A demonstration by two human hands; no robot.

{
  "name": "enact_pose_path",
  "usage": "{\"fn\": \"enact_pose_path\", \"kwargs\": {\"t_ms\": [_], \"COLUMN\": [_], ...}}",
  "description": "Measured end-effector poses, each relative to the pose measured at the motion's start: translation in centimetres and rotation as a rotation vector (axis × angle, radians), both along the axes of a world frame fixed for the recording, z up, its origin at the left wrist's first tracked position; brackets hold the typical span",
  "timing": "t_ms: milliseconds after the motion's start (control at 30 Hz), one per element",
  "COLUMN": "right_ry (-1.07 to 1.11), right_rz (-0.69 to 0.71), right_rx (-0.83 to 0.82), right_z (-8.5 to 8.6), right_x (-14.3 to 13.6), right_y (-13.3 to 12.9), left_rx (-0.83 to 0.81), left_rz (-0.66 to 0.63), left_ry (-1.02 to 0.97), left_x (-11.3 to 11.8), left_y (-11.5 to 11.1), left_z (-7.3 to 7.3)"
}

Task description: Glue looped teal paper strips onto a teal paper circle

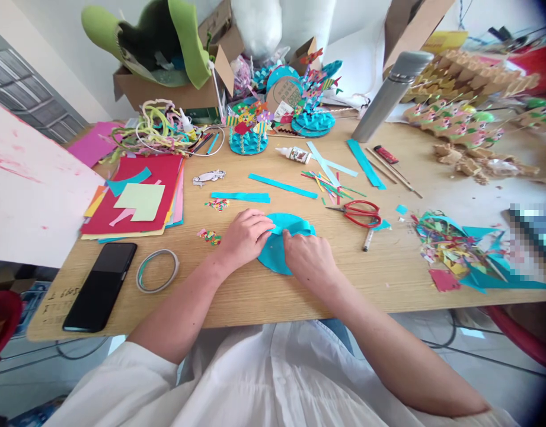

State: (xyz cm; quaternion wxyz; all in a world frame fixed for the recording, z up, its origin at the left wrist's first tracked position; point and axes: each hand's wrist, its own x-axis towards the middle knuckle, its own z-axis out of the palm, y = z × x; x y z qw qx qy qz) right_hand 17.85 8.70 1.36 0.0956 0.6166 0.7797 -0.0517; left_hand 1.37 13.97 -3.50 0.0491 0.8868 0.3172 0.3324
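A blue paper disc (273, 256) lies flat on the table in front of me, with a blue paper strip (303, 228) along its upper part. The strip's right end curls up off the disc. My left hand (247, 237) rests at the disc's left edge, its fingertips on the strip's left end. With the index finger extended, my right hand (310, 261) presses on the strip near its middle; the other fingers are bent, with the strip's curled end beside them. More blue strips (283, 185) lie behind the disc, near small piles of coloured paper bits (209, 237).
Red-handled scissors (361, 213), a glue bottle (294, 155) and thin paper strips lie beyond my hands. At left are a tape roll (157, 270), a phone (100, 287) and coloured paper (166, 207). A grey bottle (386, 101) stands at back; paper scraps (450, 249) lie right.
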Motion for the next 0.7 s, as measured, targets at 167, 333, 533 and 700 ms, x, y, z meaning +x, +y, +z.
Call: {"fn": "enact_pose_path", "kwargs": {"t_ms": [167,333,533,700], "right_ry": [0.012,0.004,-0.063,-0.061], "right_rz": [-0.033,-0.016,0.094,0.113], "right_rx": [0.007,0.008,-0.047,-0.054], "right_z": [-0.1,-0.1,0.8,1.1], "right_x": [0.2,0.3,0.1,0.1], "right_y": [0.2,0.1,0.3,0.7], "left_rx": [-0.018,-0.034,-0.042,-0.041], "left_rz": [0.006,-0.002,0.002,0.006], "left_ry": [0.023,0.036,0.044,0.034], "left_x": [0.0,0.0,-0.1,0.0], "left_y": [-0.1,0.0,0.0,0.0], "left_z": [0.0,0.0,-0.2,-0.3]}}
